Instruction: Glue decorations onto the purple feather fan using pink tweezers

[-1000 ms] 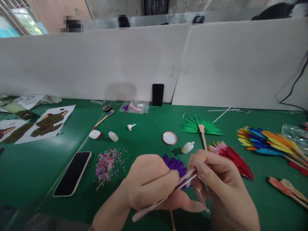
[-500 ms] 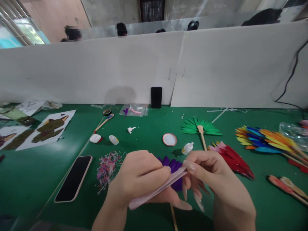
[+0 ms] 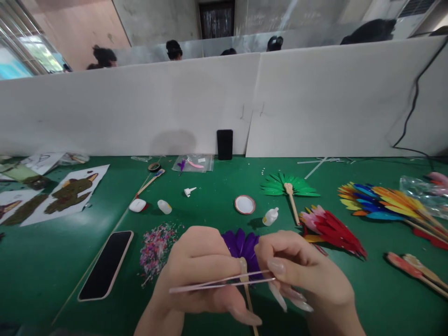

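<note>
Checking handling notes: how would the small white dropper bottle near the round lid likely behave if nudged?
The dropper bottle already lies tilted on the green mat, so it probably rolls or slides. It looks like light plastic, likely easy to shift.

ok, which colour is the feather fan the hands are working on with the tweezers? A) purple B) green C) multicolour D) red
A: the purple feather fan sits between the left hand and the right hand behind the tweezers; the green fan, the red fan and the multicolour fan lie apart on the table.
</note>
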`<state>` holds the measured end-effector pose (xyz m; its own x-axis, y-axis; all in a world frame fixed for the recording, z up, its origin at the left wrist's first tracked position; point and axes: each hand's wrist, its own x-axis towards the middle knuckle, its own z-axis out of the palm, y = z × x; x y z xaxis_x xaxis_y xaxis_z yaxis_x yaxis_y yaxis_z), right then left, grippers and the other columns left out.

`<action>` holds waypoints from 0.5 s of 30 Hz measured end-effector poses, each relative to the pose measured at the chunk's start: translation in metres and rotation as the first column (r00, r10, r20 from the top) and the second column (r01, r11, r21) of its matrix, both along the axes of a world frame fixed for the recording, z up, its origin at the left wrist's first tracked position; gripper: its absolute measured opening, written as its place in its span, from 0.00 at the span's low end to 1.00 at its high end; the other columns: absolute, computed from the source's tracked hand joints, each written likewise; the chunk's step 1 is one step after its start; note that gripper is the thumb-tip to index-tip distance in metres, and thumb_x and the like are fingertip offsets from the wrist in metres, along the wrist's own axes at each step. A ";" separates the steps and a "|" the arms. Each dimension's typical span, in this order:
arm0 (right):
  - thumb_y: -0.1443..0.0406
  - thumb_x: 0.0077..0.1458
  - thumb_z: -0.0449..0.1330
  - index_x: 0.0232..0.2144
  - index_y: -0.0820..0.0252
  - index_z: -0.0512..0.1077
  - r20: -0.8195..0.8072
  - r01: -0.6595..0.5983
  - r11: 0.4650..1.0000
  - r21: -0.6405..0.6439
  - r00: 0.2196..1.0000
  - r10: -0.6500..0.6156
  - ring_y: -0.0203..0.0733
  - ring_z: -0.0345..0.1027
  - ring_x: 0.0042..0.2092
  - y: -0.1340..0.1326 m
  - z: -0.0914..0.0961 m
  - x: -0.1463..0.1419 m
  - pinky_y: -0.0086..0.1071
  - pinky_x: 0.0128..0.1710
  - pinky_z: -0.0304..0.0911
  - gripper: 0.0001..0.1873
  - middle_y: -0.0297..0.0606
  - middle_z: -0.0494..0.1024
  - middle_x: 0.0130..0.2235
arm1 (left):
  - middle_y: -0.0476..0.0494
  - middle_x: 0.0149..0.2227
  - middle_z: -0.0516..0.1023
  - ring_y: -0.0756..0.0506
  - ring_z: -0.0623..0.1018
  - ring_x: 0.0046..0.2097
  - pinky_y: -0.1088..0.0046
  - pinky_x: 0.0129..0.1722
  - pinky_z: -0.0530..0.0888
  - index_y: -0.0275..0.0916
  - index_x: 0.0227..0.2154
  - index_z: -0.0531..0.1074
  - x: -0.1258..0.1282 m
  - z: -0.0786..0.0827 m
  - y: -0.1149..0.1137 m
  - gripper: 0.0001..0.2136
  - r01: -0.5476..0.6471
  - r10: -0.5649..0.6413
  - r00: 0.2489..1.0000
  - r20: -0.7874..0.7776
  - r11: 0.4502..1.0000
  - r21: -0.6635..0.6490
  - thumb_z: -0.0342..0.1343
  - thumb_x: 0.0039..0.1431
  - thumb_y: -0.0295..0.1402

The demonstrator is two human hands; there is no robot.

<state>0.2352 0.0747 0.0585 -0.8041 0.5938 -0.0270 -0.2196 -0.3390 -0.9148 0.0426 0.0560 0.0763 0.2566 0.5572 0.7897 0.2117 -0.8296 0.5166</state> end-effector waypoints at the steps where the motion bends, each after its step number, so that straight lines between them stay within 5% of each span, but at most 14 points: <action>1: 0.53 0.57 0.57 0.25 0.61 0.64 -0.006 -0.003 1.000 -0.004 1.000 0.003 0.25 0.45 0.14 0.000 0.000 -0.001 0.21 0.12 0.44 0.18 0.25 0.60 0.16 | 0.52 0.16 0.67 0.54 0.65 0.17 0.75 0.18 0.60 0.37 0.25 0.71 0.000 0.001 0.001 0.16 0.045 -0.044 0.999 0.016 0.999 -0.013 0.53 0.59 0.45; 9: 0.51 0.55 0.58 0.25 0.59 0.61 -0.225 0.150 0.977 -0.148 0.957 -0.182 0.24 0.41 0.13 -0.008 -0.001 -0.015 0.20 0.11 0.39 0.19 0.23 0.59 0.15 | 0.54 0.14 0.64 0.53 0.68 0.20 0.76 0.22 0.64 0.41 0.27 0.72 0.008 -0.005 -0.004 0.15 0.045 -0.005 0.989 0.149 0.961 -0.271 0.49 0.63 0.43; 15: 0.52 0.56 0.57 0.22 0.58 0.61 -0.274 0.198 0.967 -0.163 0.932 -0.237 0.25 0.42 0.12 -0.008 -0.001 -0.020 0.21 0.10 0.40 0.20 0.23 0.57 0.13 | 0.55 0.13 0.64 0.53 0.64 0.17 0.74 0.23 0.63 0.42 0.28 0.73 0.013 -0.015 -0.006 0.15 -0.007 0.046 0.985 0.165 0.973 -0.232 0.49 0.61 0.46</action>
